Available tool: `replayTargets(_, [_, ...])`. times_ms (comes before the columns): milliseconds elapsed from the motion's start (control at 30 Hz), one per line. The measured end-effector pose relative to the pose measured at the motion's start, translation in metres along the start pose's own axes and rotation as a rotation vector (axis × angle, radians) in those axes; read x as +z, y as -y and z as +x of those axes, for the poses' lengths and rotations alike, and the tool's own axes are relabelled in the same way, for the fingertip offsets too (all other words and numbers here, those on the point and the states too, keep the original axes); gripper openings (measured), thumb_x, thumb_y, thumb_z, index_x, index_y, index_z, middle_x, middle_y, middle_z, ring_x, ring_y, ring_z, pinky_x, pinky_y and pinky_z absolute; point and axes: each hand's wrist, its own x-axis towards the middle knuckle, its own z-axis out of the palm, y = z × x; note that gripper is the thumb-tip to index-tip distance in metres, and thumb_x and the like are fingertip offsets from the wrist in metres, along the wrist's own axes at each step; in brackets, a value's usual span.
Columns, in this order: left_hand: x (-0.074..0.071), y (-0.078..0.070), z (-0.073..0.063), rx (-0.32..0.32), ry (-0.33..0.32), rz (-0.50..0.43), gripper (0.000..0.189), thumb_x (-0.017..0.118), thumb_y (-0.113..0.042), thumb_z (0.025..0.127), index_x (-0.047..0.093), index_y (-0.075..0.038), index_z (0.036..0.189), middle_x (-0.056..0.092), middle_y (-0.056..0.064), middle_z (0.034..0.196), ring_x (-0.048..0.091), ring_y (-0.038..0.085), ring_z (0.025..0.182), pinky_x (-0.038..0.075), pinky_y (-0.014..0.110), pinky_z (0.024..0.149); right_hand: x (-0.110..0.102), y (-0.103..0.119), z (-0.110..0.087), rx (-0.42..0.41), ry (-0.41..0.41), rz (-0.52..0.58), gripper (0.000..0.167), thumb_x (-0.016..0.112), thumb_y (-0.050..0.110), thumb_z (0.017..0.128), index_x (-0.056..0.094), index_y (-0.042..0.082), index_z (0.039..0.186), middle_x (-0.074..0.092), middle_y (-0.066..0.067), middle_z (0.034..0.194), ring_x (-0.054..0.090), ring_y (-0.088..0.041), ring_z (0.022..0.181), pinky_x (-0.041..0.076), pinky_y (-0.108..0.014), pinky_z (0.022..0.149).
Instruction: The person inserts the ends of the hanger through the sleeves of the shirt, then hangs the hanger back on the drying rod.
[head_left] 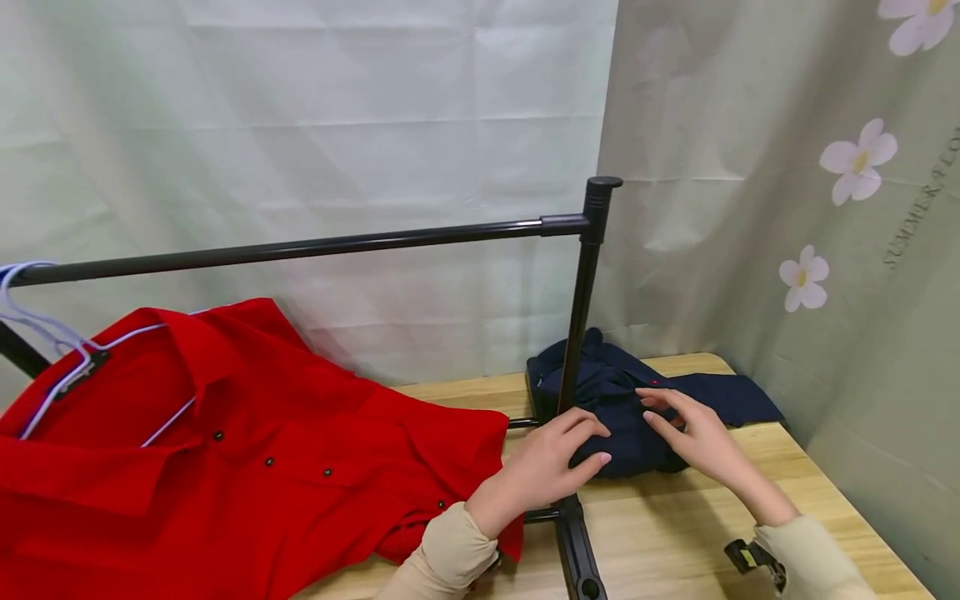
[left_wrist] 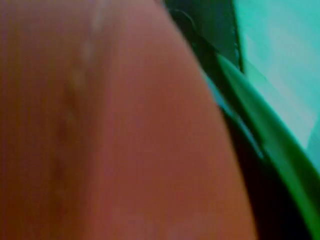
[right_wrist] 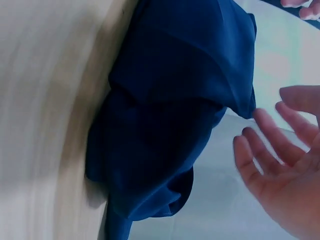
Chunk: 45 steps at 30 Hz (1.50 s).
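A navy blue garment point(head_left: 618, 417) lies bunched on the wooden table, one long flat part reaching out to the right. Over its near left side is my left hand point(head_left: 551, 462), fingers loosely bent and thumb apart, close by the rack's upright post. My right hand point(head_left: 697, 437) is over the garment's right side with relaxed, spread fingers. In the right wrist view the bundle point(right_wrist: 160, 110) appears beside the right hand point(right_wrist: 290, 155), and a gap shows between the palm and the cloth. Skin fills most of the left wrist view, blurred.
A black clothes rack point(head_left: 337, 246) stands on the table point(head_left: 645, 533), its post in front of the garment's left part. From its bar a red button shirt point(head_left: 300, 450) hangs on a pale purple hanger point(head_left: 45, 317). Curtains point(head_left: 390, 125) close off the back and right.
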Motion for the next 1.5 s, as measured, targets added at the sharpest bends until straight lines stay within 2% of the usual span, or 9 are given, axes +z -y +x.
replayTargets(233, [0.005, -0.007, 0.008, 0.001, 0.165, -0.045, 0.032, 0.059, -0.032, 0.103, 0.061, -0.013, 0.128, 0.054, -0.003, 0.129, 0.057, 0.006, 0.113, 0.040, 0.011, 0.098, -0.008, -0.011, 0.007, 0.103, -0.018, -0.036, 0.033, 0.065, 0.017, 0.100, 0.064, 0.006, 0.131, 0.064, -0.013, 0.121, 0.061, -0.029, 0.102, 0.051, -0.031, 0.071])
replayTargets(400, [0.012, -0.008, 0.015, -0.009, 0.229, -0.016, 0.035, 0.059, -0.034, 0.102, 0.060, -0.014, 0.131, 0.052, -0.001, 0.133, 0.054, 0.008, 0.117, 0.039, 0.011, 0.098, -0.009, -0.018, 0.012, 0.147, -0.056, -0.021, 0.034, 0.064, 0.015, 0.100, 0.062, 0.000, 0.131, 0.051, -0.026, 0.133, 0.049, -0.045, 0.117, 0.048, -0.057, 0.086])
replayTargets(567, [0.022, -0.007, 0.020, 0.023, 0.245, 0.137, 0.036, 0.060, -0.036, 0.102, 0.060, -0.016, 0.132, 0.053, 0.003, 0.136, 0.052, 0.015, 0.124, 0.041, 0.019, 0.103, -0.004, -0.030, 0.017, 0.271, 0.011, -0.040, 0.043, 0.061, 0.025, 0.102, 0.055, -0.001, 0.137, 0.044, -0.033, 0.134, 0.038, -0.056, 0.122, 0.028, -0.073, 0.092])
replayTargets(733, [0.035, -0.004, 0.023, 0.027, 0.288, 0.314, 0.040, 0.061, -0.038, 0.101, 0.058, -0.020, 0.136, 0.051, 0.004, 0.142, 0.045, 0.020, 0.134, 0.039, 0.033, 0.110, 0.005, -0.043, 0.020, 0.373, 0.123, -0.072, 0.057, 0.059, 0.039, 0.102, 0.049, 0.000, 0.142, 0.037, -0.037, 0.139, 0.033, -0.061, 0.123, 0.023, -0.076, 0.087])
replayTargets(867, [0.046, -0.002, 0.022, -0.006, 0.338, 0.352, 0.046, 0.063, -0.041, 0.099, 0.054, -0.024, 0.141, 0.041, 0.003, 0.153, 0.032, 0.026, 0.145, 0.038, 0.045, 0.111, 0.013, -0.050, 0.023, 0.412, 0.216, -0.058, 0.062, 0.058, 0.038, 0.102, 0.040, 0.001, 0.148, 0.027, -0.039, 0.145, 0.027, -0.064, 0.127, 0.020, -0.082, 0.091])
replayTargets(1067, [0.055, -0.004, 0.025, -0.069, 0.356, 0.382, 0.058, 0.067, -0.042, 0.096, 0.046, -0.027, 0.148, 0.024, 0.006, 0.163, 0.019, 0.033, 0.151, 0.037, 0.054, 0.110, 0.022, -0.058, 0.030, 0.476, 0.353, -0.009, 0.070, 0.058, 0.028, 0.099, 0.025, 0.002, 0.155, 0.016, -0.040, 0.150, 0.019, -0.068, 0.131, 0.012, -0.086, 0.093])
replayTargets(1267, [0.063, -0.007, 0.033, -0.153, 0.406, 0.401, 0.067, 0.070, -0.042, 0.094, 0.041, -0.031, 0.153, 0.023, 0.004, 0.164, 0.017, 0.033, 0.151, 0.038, 0.062, 0.105, 0.031, -0.070, 0.039, 0.553, 0.413, -0.015, 0.078, 0.061, 0.033, 0.096, 0.022, 0.004, 0.156, 0.013, -0.040, 0.151, 0.017, -0.069, 0.132, 0.010, -0.085, 0.095])
replayTargets(1400, [0.066, -0.007, 0.038, -0.216, 0.463, 0.371, 0.072, 0.072, -0.040, 0.093, 0.037, -0.033, 0.155, 0.021, 0.003, 0.164, 0.020, 0.034, 0.150, 0.047, 0.057, 0.097, 0.037, -0.077, 0.040, 0.530, 0.425, 0.026, 0.079, 0.061, 0.032, 0.097, 0.020, -0.002, 0.155, 0.014, -0.045, 0.147, 0.019, -0.071, 0.130, 0.017, -0.080, 0.101])
replayTargets(1500, [0.068, -0.005, 0.040, -0.253, 0.512, 0.367, 0.076, 0.074, -0.040, 0.091, 0.035, -0.034, 0.155, 0.021, 0.002, 0.164, 0.025, 0.034, 0.147, 0.050, 0.055, 0.095, 0.042, -0.078, 0.040, 0.513, 0.435, -0.005, 0.079, 0.061, 0.036, 0.097, 0.023, -0.003, 0.154, 0.019, -0.047, 0.145, 0.023, -0.071, 0.128, 0.024, -0.078, 0.100])
